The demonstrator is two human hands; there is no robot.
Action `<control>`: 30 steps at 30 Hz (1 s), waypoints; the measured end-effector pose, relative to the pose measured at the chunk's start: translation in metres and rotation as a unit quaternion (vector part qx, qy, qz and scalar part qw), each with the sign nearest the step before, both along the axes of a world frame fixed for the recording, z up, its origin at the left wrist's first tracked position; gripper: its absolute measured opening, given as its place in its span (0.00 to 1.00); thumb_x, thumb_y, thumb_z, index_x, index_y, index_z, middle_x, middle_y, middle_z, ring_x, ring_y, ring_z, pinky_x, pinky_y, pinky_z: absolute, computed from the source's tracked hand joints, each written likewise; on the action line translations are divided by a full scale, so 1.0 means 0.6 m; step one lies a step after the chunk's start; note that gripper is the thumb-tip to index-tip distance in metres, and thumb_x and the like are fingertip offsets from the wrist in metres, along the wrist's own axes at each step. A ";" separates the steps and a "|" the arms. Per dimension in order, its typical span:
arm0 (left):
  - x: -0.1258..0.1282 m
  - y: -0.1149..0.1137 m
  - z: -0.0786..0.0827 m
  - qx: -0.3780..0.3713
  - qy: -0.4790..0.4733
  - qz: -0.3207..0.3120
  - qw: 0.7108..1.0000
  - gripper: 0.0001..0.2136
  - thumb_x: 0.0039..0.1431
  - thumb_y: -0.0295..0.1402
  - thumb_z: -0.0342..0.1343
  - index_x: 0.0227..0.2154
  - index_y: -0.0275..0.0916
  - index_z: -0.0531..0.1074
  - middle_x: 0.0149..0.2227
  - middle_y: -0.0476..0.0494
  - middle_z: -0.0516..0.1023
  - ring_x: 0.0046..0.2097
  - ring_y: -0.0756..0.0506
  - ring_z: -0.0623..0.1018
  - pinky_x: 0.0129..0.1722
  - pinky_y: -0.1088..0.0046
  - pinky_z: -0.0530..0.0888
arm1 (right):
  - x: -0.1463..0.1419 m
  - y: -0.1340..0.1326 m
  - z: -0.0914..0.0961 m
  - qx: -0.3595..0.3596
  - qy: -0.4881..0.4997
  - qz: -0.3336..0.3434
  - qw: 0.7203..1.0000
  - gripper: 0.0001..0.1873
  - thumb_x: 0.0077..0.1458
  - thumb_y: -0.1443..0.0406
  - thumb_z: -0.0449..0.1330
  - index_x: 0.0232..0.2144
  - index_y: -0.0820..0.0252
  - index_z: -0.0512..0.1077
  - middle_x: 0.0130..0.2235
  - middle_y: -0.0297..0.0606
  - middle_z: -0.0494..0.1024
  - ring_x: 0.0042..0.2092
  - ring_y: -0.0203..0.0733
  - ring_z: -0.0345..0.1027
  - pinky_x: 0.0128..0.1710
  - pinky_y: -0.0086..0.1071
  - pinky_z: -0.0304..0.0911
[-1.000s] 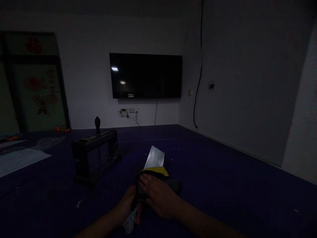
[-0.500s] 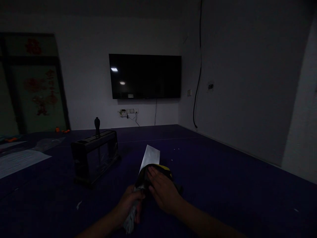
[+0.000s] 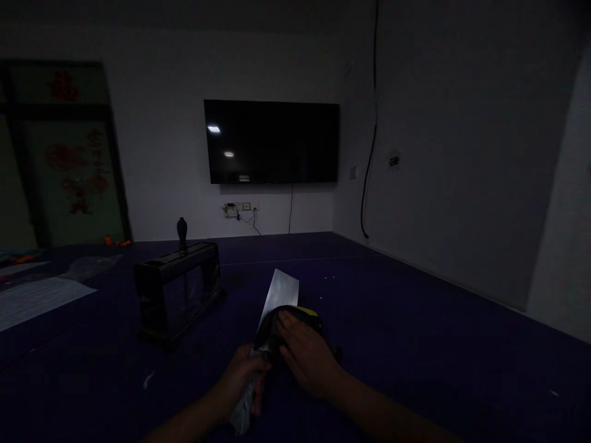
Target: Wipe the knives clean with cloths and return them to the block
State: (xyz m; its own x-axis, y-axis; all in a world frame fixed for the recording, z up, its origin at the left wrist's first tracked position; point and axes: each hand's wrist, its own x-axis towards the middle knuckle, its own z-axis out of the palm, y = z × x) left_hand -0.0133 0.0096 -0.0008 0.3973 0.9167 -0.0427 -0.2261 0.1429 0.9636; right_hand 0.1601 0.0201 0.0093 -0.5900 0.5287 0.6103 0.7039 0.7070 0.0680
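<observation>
A broad, pale metal blade point(image 3: 281, 289), like a cleaver's, points away from me and up. My left hand point(image 3: 244, 375) wraps its fingers around the handle end, where crumpled clear plastic point(image 3: 242, 415) hangs below the grip. Across the near part of the blade sits a rounded black thing with a yellow edge point(image 3: 307, 311); dim light hides what kind it is. My right hand point(image 3: 307, 354) is on top of this thing, fingers close together and curved over it. The underside and the contact with the blade are hidden.
Left of my hands stands a black knife-block-like frame point(image 3: 178, 261) with an upright dark handle point(image 3: 182, 229). Printed paper point(image 3: 41, 301) and clear plastic wrap point(image 3: 90, 266) lie at far left on the dark blue surface point(image 3: 415, 344). A television point(image 3: 274, 144) hangs on the back wall.
Both hands, the blade and the black-and-yellow thing keep almost the same positions. The whole view has shifted very slightly.
</observation>
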 end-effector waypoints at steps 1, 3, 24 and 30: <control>0.001 -0.001 0.001 0.002 0.002 0.004 1.000 0.08 0.40 0.34 0.54 0.18 0.36 0.63 0.08 0.54 0.62 0.08 0.51 0.62 0.07 0.80 0.57 | 0.001 -0.002 0.003 -0.010 -0.013 0.019 1.000 0.26 0.59 0.65 0.46 0.58 0.69 0.53 0.60 0.49 0.54 0.62 0.46 0.43 0.58 0.43 0.51; 0.002 -0.005 0.003 0.013 0.000 0.014 1.000 0.10 0.41 0.37 0.55 0.18 0.36 0.64 0.09 0.53 0.63 0.09 0.52 0.62 0.07 0.80 0.58 | 0.002 -0.008 0.012 -0.035 -0.049 0.067 0.996 0.28 0.58 0.65 0.47 0.60 0.68 0.50 0.62 0.47 0.52 0.63 0.45 0.40 0.59 0.42 0.48; 0.000 -0.001 -0.007 0.067 0.043 -0.016 0.997 0.19 0.42 0.47 0.54 0.12 0.36 0.62 0.08 0.47 0.64 0.09 0.50 0.65 0.08 0.79 0.60 | -0.013 -0.020 0.024 -0.064 -0.104 0.093 0.988 0.32 0.55 0.67 0.49 0.61 0.68 0.46 0.63 0.43 0.45 0.64 0.42 0.33 0.61 0.40 0.42; 0.003 0.002 0.006 0.034 0.047 -0.010 0.998 0.08 0.39 0.36 0.54 0.18 0.35 0.65 0.08 0.51 0.64 0.09 0.50 0.65 0.08 0.79 0.60 | -0.010 -0.003 0.006 -0.015 -0.030 0.014 0.999 0.28 0.57 0.67 0.47 0.60 0.69 0.50 0.62 0.46 0.50 0.63 0.44 0.40 0.59 0.40 0.49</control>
State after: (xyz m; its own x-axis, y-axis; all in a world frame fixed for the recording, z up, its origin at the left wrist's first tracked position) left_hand -0.0118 0.0107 0.0026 0.4125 0.9108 -0.0190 -0.1314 0.0801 0.9881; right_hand 0.1543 0.0185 0.0129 -0.6389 0.5295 0.5581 0.6798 0.7282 0.0873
